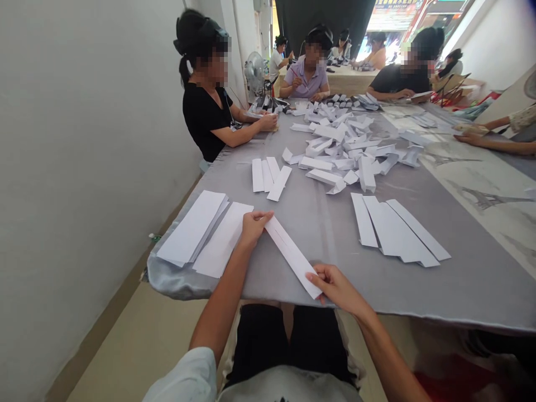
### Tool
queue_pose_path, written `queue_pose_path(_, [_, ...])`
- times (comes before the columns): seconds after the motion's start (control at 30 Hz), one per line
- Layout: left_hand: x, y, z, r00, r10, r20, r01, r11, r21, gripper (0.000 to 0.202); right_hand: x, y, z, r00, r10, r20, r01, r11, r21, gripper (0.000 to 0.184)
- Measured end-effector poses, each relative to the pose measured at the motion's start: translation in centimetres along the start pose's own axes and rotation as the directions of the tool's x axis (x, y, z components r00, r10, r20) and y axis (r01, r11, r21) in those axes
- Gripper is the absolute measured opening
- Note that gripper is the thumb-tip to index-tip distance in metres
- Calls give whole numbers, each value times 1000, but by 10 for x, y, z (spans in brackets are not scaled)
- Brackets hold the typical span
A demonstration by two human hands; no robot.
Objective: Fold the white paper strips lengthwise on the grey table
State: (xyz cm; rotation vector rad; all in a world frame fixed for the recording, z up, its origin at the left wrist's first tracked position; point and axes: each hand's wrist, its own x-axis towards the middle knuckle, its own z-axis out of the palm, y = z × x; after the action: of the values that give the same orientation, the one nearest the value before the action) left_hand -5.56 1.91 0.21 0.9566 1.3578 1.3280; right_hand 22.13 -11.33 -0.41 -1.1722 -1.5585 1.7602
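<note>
A long, narrow strip of folded white paper point(293, 254) stretches slantwise between my two hands, just above the table's near edge. My left hand point(254, 228) pinches its upper end with thumb and fingers. At the lower end, my right hand point(333, 285) grips it, thumb on top and fingers partly hidden beneath. Close by my left forearm lies a stack of flat white paper sheets point(221, 240), with a second, thicker paper stack point(190, 226) to its left. Right of my hands, several folded paper strips point(397, 231) are fanned out on the cloth.
A grey satin cloth point(293, 209) covers the table. Several paper strips point(270, 177) lie ahead, before a big heap of folded white paper pieces point(335, 148). Co-workers sit around the table, one person point(207, 111) at the left side. A white wall point(84, 139) stands left.
</note>
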Motion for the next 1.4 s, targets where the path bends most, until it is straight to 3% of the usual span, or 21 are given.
queue_pose_path(0.17, [-21,12,0,997,-74,-14,72,993,-94,65,-7,12,13,999,32,-44,-28,995,98,43])
queue_pose_path(0.27, [-52,10,0,983,-150,110,160,983,-93,80,-5,11,19,998,8,-68,2,989,147,42])
queue_pose_path(0.37, [-91,1,5,924,-212,318,230,973,-19,81,2,5,25,995,5,-96,14,980,198,44])
queue_pose_path(0.43, [-113,-5,10,912,-201,357,225,974,-27,90,8,1,28,990,6,-143,28,971,238,51])
queue_pose_path(0.53, [-131,-8,15,930,-96,354,134,988,-83,95,18,-2,34,973,-15,-229,79,958,274,63])
queue_pose_path(0.77, [-128,-18,6,849,86,522,-50,995,-84,32,29,-2,47,937,-77,-340,187,935,302,66])
queue_pose_path(0.87, [-126,-24,3,854,125,505,-83,991,-104,31,26,-1,49,913,-116,-391,240,927,288,56])
queue_pose_path(1.0, [-129,-27,3,828,133,545,-67,988,-140,52,21,2,47,920,-163,-357,276,915,293,45])
queue_pose_path(1.1, [-130,-28,4,826,111,552,-52,991,-121,39,20,5,42,934,-214,-286,304,896,324,38])
queue_pose_path(1.23, [-128,-30,5,855,125,504,-64,989,-137,29,21,10,36,946,-251,-204,318,831,456,31])
queue_pose_path(1.4, [-130,-31,6,870,143,471,-103,989,-110,29,20,9,37,937,-276,-212,344,835,430,31])
